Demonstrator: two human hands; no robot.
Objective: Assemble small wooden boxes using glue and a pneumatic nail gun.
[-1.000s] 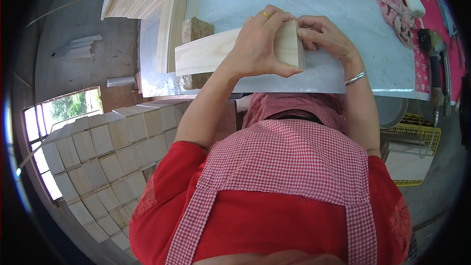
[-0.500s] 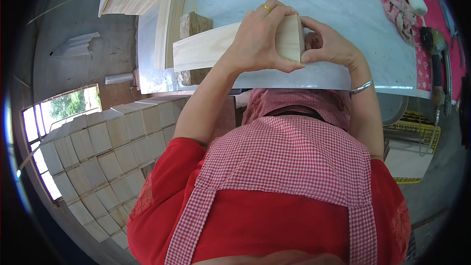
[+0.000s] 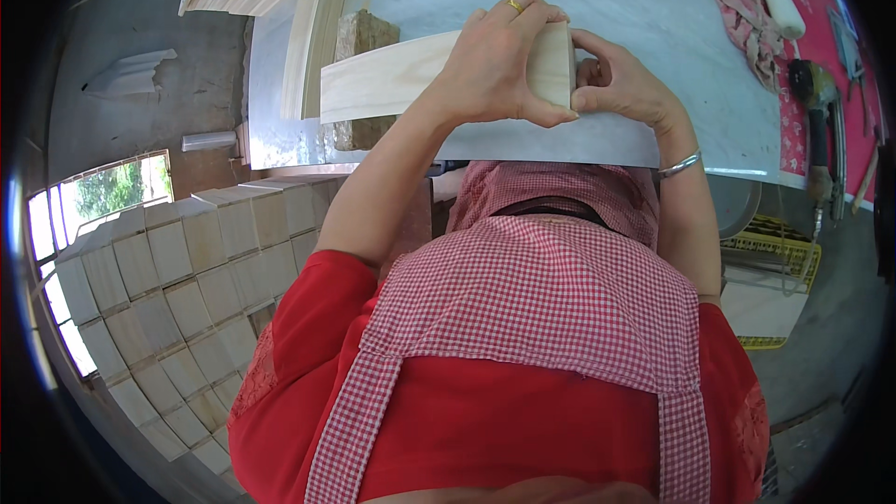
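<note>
A long pale wooden box (image 3: pixel 387 77) lies across the table in front of me, its left part over a rough brown block (image 3: pixel 364 45). My left hand (image 3: pixel 499 61) grips it near its right end, with the thumb on the near edge and the fingers over the far edge. At that right end, my right hand (image 3: pixel 621 84) has its curled fingers and thumb pressed against a thin end panel (image 3: pixel 571 67). The inner side of the box and part of my right fingers are hidden.
Wooden boards (image 3: pixel 313 37) stand stacked at the table's left. A pink rag (image 3: pixel 742 23), a white bottle (image 3: pixel 782 7) and an air nail gun (image 3: pixel 817 98) lie at the right. Many pale wooden boxes (image 3: pixel 191 294) are piled below left. A yellow crate (image 3: pixel 770 266) stands below right.
The whole scene has shifted slightly left and up in the picture. Both hands keep their hold, and the box has hardly moved against the table.
</note>
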